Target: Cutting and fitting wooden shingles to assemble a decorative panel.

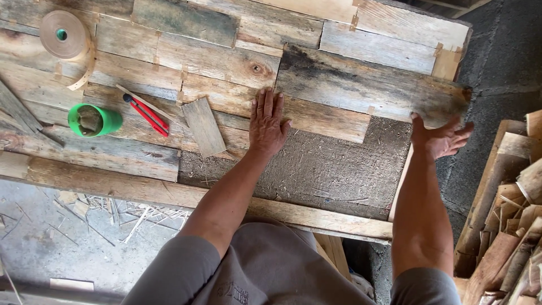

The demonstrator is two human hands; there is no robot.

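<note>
Your counter (141, 186) is a panel clad in weathered boards, grey and brown, with one bare patch (316, 169) of rough fibrous backing at the lower right. Below it you see a concrete floor (39, 243) littered with splinters, and to the right a dark wall and a heap of wood offcuts (508, 226).

On the boards to the left lie a roll of brown tape (63, 35), a green cup (93, 120) on its side, a red cutter (148, 116) and a short loose board (203, 126), all well apart from your hands. Nothing lies between your hands and the patch.

Your left hand (267, 123) rests flat, palm down, on the boards at the top edge of the patch, fingers spread and holding nothing. Your right hand (441, 137) hovers at the panel's right edge, just beside the long grey board (367, 85) above the patch, palm turned inward, fingers loosely spread and empty
</note>
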